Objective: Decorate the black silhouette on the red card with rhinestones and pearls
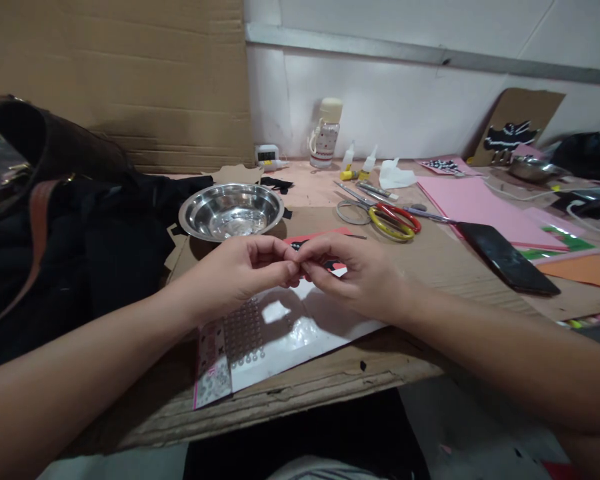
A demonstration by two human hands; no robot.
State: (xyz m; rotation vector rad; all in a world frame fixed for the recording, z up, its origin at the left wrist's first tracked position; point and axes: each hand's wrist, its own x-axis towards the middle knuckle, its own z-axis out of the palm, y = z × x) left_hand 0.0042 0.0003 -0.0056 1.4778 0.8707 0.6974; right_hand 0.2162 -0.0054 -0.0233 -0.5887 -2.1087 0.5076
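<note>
My left hand (pixel 250 273) and my right hand (pixel 353 273) meet fingertip to fingertip above the front of the table. Thumbs and forefingers of both are pinched together; whatever they hold is too small or too hidden to make out. Beneath them lies a white sheet (pixel 300 350) in shiny clear film. On its left part is a pack of round pearl-like stickers (pixel 245 333) with a pink printed strip. Partly behind my hands are red paper (pixel 325 235) and some black and white pieces. A steel bowl (pixel 230 212) stands just beyond my left hand.
Scissors with red and yellow handles (pixel 393 223) lie beyond my right hand. Small glue bottles (pixel 369 163) and a water bottle (pixel 326 137) stand near the wall. At right are pink sheets (pixel 480 207) and a black phone (pixel 507 257); dark cloth (pixel 125 247) covers the left.
</note>
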